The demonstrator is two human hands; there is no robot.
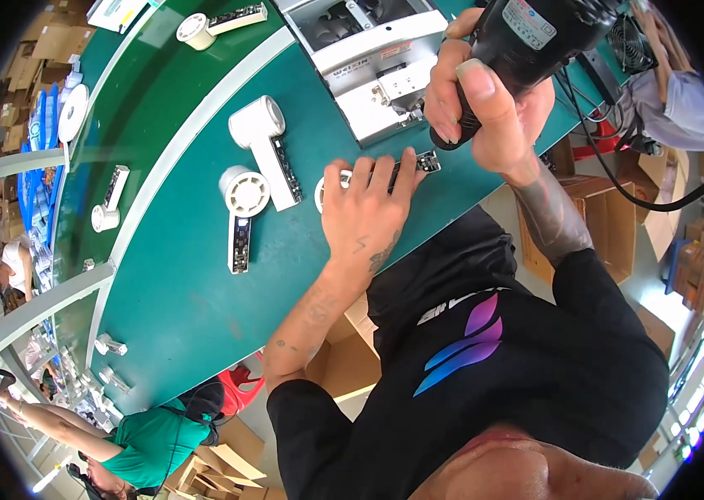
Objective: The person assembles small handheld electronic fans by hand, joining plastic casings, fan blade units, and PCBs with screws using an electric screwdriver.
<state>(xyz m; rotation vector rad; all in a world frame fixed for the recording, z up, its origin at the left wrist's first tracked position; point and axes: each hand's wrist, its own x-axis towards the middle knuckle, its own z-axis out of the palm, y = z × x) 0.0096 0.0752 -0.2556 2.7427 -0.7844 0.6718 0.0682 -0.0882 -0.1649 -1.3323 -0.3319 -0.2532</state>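
My left hand [364, 208] rests palm down on the green bench, its fingers bent over a white hair-dryer-shaped unit. The unit's exposed circuit board [428, 162] pokes out past my fingertips; the rest is mostly covered. My right hand [498, 108] is wrapped round a thick black power tool [548, 37] with a pale label, raised above the bench. To the left of my left hand lie two similar white units, one [256, 125] with its round head farther away and one [248, 193] with its round grille facing up. Both handles show circuit boards.
A silver metal machine [385, 75] stands at the far side of the bench [177, 292]. Beyond a pale rail, more units [195, 32] lie on a green surface. A black cable [644, 202] hangs at the right. Cardboard boxes [594, 225] and co-workers [160, 442] are around the bench.
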